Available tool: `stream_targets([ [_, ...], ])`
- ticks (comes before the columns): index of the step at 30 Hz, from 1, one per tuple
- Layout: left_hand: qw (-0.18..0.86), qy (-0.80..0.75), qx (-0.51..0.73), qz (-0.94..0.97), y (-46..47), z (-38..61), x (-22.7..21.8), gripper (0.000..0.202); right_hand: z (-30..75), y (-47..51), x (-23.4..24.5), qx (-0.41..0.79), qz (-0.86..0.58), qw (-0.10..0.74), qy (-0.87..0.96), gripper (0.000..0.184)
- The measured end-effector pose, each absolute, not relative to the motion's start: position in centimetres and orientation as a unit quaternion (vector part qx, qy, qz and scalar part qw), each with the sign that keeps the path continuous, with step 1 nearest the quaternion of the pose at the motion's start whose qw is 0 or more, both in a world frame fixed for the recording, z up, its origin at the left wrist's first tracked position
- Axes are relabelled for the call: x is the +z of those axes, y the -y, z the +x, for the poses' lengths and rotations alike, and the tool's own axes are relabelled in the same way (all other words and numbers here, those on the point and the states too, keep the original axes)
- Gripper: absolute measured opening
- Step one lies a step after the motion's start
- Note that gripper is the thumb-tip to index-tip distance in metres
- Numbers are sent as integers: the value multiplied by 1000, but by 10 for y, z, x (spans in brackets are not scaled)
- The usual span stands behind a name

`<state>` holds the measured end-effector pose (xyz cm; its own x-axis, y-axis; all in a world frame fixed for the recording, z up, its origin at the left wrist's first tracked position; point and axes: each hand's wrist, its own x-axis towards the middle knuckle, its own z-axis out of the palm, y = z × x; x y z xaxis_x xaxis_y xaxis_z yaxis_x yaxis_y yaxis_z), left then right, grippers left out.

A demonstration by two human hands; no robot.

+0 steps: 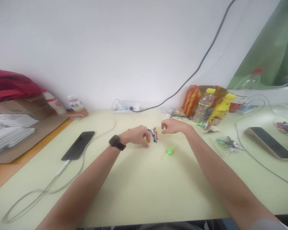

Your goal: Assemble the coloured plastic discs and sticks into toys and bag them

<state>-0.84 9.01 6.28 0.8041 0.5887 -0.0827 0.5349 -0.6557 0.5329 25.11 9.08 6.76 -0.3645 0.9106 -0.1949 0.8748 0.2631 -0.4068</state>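
Note:
My left hand (139, 135), a dark watch (117, 142) on its wrist, is closed low over the table, its fingertips on a small yellow plastic piece (148, 141). Just right of it lies a small group of thin plastic sticks, among them a blue stick (153, 135) and a red stick (156, 133). Beyond these, my right hand (172, 126) has its fingers curled in; whatever they hold, if anything, is hidden. Nearer to me, a bright green plastic piece (169, 151) with a round hub and thin, blurred arms lies between my forearms.
A phone (78, 146) with a charging cable lies left. At the back stand a power strip (126, 108), a clear bottle (204, 105) and a yellow bottle (221, 109). Bagged plastic pieces (227, 144) and a dark slanted device (271, 142) lie right. White stacks (9, 131) sit far left.

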Motion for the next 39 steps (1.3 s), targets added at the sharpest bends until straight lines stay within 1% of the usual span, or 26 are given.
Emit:
stream_targets([
  [4,279,-315,35,906,-99,-15,57,17,251,-79,87,337,-424,-119,832,48],
  [7,282,-319,50,903,-106,-22,54,20,240,-74,88,381,-380,-191,821,59],
  [10,267,-335,55,902,-111,-27,52,24,229,-74,83,380,-383,-225,811,59],
  [13,245,-334,67,908,-113,-30,53,30,225,-74,80,378,-388,-235,807,56],
  [17,220,-316,90,918,-111,-31,61,26,223,-73,77,385,-387,-255,798,54],
  [20,210,-314,118,918,-108,-30,69,21,222,-73,75,386,-393,-260,793,43],
  [22,205,-312,142,917,-106,-29,73,19,224,-73,77,396,-395,-230,796,31],
  [23,204,-312,157,915,-105,-28,76,19,226,-74,78,406,-394,-195,801,26],
  [25,202,-314,207,904,-101,-24,80,20,230,-75,82,423,-398,-77,811,18],
  [28,214,-312,298,877,-94,-15,85,23,234,-76,86,443,-408,143,785,18],
  [29,224,-308,318,868,-91,-12,87,24,234,-77,86,454,-407,204,766,19],
  [31,247,-293,335,861,-86,-6,88,24,233,-79,84,479,-398,293,725,20],
  [33,259,-274,343,860,-84,-2,86,27,229,-81,80,496,-387,344,697,19],
  [35,251,-258,358,862,-84,2,81,28,225,-83,75,501,-378,368,686,15],
  [39,203,-247,374,870,-87,4,72,19,216,-86,66,500,-381,366,686,12],
])
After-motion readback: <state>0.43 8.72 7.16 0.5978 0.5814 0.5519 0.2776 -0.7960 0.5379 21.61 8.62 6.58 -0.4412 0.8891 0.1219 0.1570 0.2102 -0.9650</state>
